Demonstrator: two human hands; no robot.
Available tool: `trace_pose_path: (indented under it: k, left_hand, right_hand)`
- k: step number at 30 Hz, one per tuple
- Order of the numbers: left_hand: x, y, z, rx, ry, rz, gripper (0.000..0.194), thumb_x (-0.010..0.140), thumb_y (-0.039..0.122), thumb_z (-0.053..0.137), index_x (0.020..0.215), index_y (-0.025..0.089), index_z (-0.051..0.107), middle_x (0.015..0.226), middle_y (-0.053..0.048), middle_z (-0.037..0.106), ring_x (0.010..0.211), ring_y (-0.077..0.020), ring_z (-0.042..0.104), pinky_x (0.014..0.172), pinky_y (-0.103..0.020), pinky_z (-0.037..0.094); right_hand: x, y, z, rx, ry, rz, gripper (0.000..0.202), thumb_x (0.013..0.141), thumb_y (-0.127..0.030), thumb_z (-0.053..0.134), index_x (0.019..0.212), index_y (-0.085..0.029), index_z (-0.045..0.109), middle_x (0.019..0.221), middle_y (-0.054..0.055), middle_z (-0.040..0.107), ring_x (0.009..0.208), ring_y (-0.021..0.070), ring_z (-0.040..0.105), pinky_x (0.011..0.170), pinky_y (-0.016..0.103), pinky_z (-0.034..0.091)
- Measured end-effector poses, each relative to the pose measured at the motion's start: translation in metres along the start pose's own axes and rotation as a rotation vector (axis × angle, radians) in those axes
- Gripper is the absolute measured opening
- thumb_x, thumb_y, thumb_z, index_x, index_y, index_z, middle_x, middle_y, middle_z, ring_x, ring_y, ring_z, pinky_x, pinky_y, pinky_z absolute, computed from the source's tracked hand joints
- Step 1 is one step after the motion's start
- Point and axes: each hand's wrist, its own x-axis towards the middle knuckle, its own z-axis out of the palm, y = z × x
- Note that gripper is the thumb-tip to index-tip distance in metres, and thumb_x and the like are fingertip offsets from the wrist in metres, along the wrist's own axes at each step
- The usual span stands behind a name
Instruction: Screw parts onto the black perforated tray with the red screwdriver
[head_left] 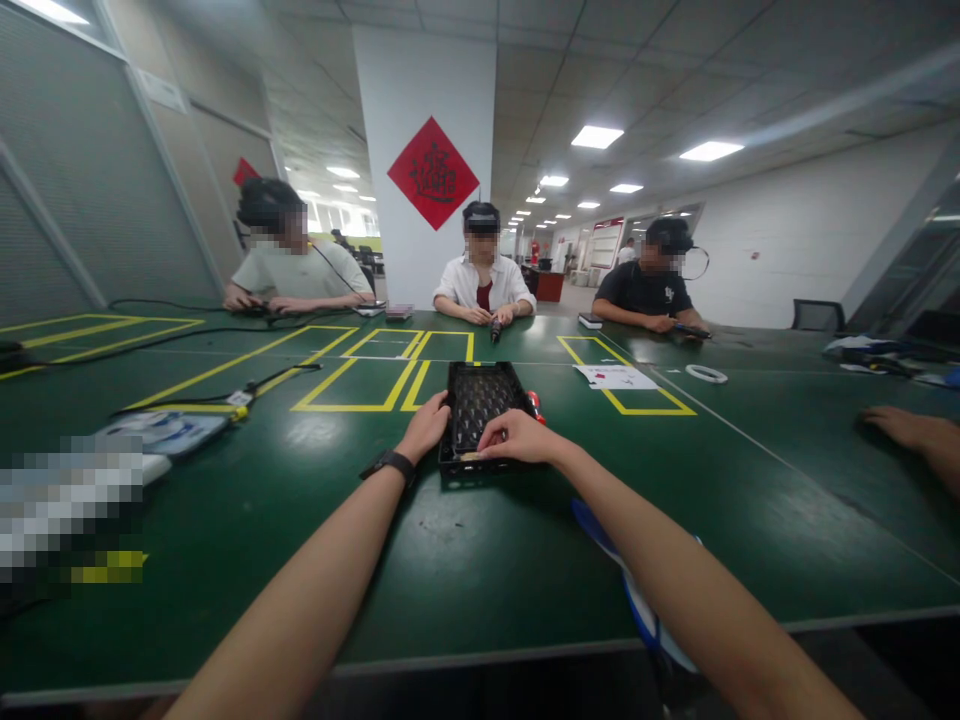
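Note:
A black open case (486, 398) with rows of small shiny parts inside lies on the green table. My left hand (427, 424) grips its left edge, with a dark band on the wrist. Over the near right part of the case, my right hand (517, 437) has its fingertips pinched together at the near inner edge. A small pale yellowish piece (471, 457) shows just by those fingertips; whether they hold it is too small to tell. Something red (535, 403) sits against the right side of the case.
The green table (315, 520) carries yellow tape outlines. A white paper (616, 377) and a white ring (706, 373) lie to the right, a blue-and-white object (637, 600) under my right forearm. Cables and a flat device (169, 430) lie left. Three people sit opposite; another person's hand rests far right.

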Motion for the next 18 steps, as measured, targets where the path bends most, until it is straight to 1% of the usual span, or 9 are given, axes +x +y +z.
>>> trace_pose_path:
  k: [6, 11, 15, 18]
  left_hand:
    - [0.0018, -0.0005, 0.0012, -0.006, -0.005, -0.003, 0.051, 0.075, 0.019, 0.037, 0.125, 0.010, 0.045, 0.132, -0.008, 0.043, 0.123, -0.0187, 0.037, 0.105, -0.029, 0.025]
    - [0.0029, -0.0011, 0.0019, 0.011, -0.008, 0.017, 0.051, 0.076, 0.020, 0.036, 0.125, 0.008, 0.044, 0.132, -0.010, 0.043, 0.123, -0.0199, 0.037, 0.105, -0.031, 0.025]
    - [0.0041, -0.0019, 0.0025, 0.038, -0.008, 0.013, 0.052, 0.075, 0.019, 0.036, 0.125, 0.008, 0.044, 0.132, -0.010, 0.042, 0.123, -0.0193, 0.037, 0.105, -0.030, 0.025]
    - [0.0049, -0.0020, 0.0025, 0.057, -0.013, 0.008, 0.052, 0.075, 0.019, 0.035, 0.125, 0.006, 0.044, 0.133, -0.011, 0.042, 0.123, -0.0196, 0.037, 0.105, -0.030, 0.025]
  right_hand:
    - [0.0014, 0.0055, 0.0027, 0.002, 0.025, -0.011, 0.031, 0.066, -0.035, 0.064, 0.084, -0.010, 0.069, 0.072, 0.006, 0.066, 0.064, 0.0118, 0.057, 0.061, 0.021, 0.044]
    - [0.0010, 0.0050, 0.0024, -0.027, 0.024, 0.001, 0.031, 0.067, -0.036, 0.064, 0.084, -0.010, 0.069, 0.072, 0.006, 0.067, 0.065, 0.0120, 0.058, 0.062, 0.021, 0.044]
    - [0.0014, 0.0031, 0.0016, -0.064, 0.013, -0.029, 0.032, 0.066, -0.038, 0.064, 0.081, -0.011, 0.070, 0.070, 0.005, 0.066, 0.062, 0.0107, 0.056, 0.059, 0.020, 0.042]
    - [0.0024, 0.0022, 0.0019, -0.063, 0.028, -0.024, 0.032, 0.066, -0.038, 0.064, 0.081, -0.011, 0.069, 0.069, 0.004, 0.065, 0.060, 0.0100, 0.054, 0.057, 0.019, 0.040]
